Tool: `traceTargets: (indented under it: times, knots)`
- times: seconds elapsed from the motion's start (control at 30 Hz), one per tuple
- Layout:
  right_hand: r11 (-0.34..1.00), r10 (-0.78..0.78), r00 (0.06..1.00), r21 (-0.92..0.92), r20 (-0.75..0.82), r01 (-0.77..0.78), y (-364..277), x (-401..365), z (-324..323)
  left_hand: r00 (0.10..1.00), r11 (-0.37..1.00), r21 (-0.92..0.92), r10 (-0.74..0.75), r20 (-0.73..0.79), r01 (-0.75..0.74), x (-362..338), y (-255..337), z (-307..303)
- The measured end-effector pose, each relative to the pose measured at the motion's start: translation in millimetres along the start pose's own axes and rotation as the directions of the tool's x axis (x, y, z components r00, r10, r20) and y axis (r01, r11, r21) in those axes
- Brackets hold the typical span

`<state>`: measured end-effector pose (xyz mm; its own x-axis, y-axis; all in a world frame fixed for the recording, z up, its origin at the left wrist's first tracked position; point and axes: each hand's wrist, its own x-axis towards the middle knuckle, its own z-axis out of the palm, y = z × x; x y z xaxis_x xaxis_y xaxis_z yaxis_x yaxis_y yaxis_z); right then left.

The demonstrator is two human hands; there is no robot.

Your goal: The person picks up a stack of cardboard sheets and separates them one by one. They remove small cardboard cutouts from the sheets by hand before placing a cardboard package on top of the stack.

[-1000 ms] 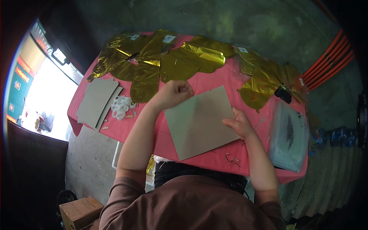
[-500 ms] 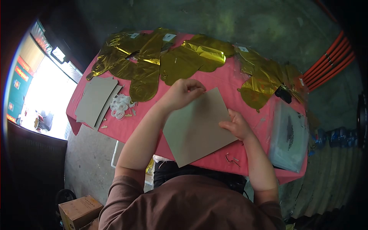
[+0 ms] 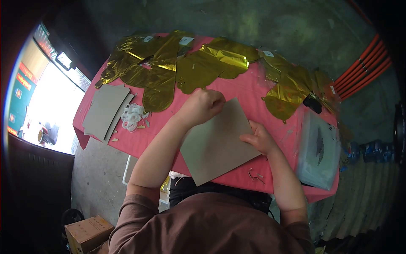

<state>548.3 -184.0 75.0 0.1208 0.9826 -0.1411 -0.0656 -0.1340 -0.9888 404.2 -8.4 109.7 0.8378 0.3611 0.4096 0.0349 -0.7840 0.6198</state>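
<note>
Grey cardboard sheet [image 3: 213, 144] lies flat on the pink-covered table [image 3: 249, 86], right in front of us, turned at an angle, its near corner hanging over the table edge. Left hand [image 3: 203, 106] sits at the sheet's far corner with fingers curled shut, pinching that edge; whether something small is also in the pinch, we cannot tell. Right hand [image 3: 257, 137] clamps the right edge, thumb on top, fingers closed around it, holding the sheet steady. We read this as work on the top corner, left hand doing the fine part and right hand acting as fixture. Next move likely calls for the right hand to keep the sheet from sliding while the left works, and for care that the overhanging corner doesn't tip. Around it: small wire bit [image 3: 255, 175] just beside the near edge, gold foil balloons [image 3: 198, 67] across the far side, stack of grey sheets [image 3: 103, 111] and white loops [image 3: 132, 115] to the left, clear plastic packet [image 3: 319, 150] to the right.
</note>
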Motion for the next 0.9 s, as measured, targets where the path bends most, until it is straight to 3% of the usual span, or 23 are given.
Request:
traceTargets:
  times: [0.13,0.2,0.23,0.3,0.33,0.4,0.53,0.63,0.7,0.73,0.8,0.9]
  knots:
    - [0.999,0.006,1.0,0.039,0.005,-0.006,2,0,-2,0.999,0.999,-0.023,-0.046,-0.01,0.046,-1,3,-1]
    - [1.0,0.011,1.0,0.015,0.006,-0.011,3,-2,-5,0.972,0.964,-0.156,-0.227,-0.068,0.214,-2,-1,-1]
    - [1.0,0.01,1.0,0.015,0.006,-0.01,1,-3,-5,0.972,0.965,-0.155,-0.226,-0.068,0.214,-2,-2,-3]
    - [0.998,-0.031,0.999,0.046,-0.011,0.032,-5,-4,-3,0.926,0.87,-0.326,-0.374,0.057,0.371,-3,-5,-6]
    - [0.998,-0.033,0.999,0.045,-0.01,0.033,-4,-4,-4,0.926,0.87,-0.326,-0.373,0.056,0.37,-2,-5,-6]
    - [1.0,-0.021,1.0,0.024,0.004,0.021,-3,-3,-5,0.915,0.74,-0.551,-0.382,0.128,0.386,-2,-6,-5]
    - [0.999,-0.004,1.0,0.036,-0.003,0.004,-1,-2,-5,0.951,0.823,-0.478,-0.29,0.11,0.306,-2,-9,-2]
    - [1.0,0.01,1.0,0.015,0.015,-0.01,0,-2,-5,0.979,0.925,-0.323,-0.184,0.084,0.202,-2,-10,-1]
    - [0.999,0.011,1.0,0.043,0.006,-0.011,-3,-3,-4,0.944,0.791,-0.519,-0.303,0.127,0.324,-1,-16,2]
    - [0.999,0.011,1.0,0.043,0.007,-0.011,-3,-3,-4,0.945,0.792,-0.518,-0.303,0.127,0.324,-1,-19,-1]
    - [0.995,-0.051,0.999,0.088,0.004,0.05,-2,-4,-8,0.837,0.643,-0.552,-0.499,0.224,0.531,-1,-28,-11]
    - [0.976,-0.048,0.999,0.214,0.002,0.046,-2,-5,-18,0.801,0.649,-0.483,-0.552,0.232,0.587,-9,-52,-20]
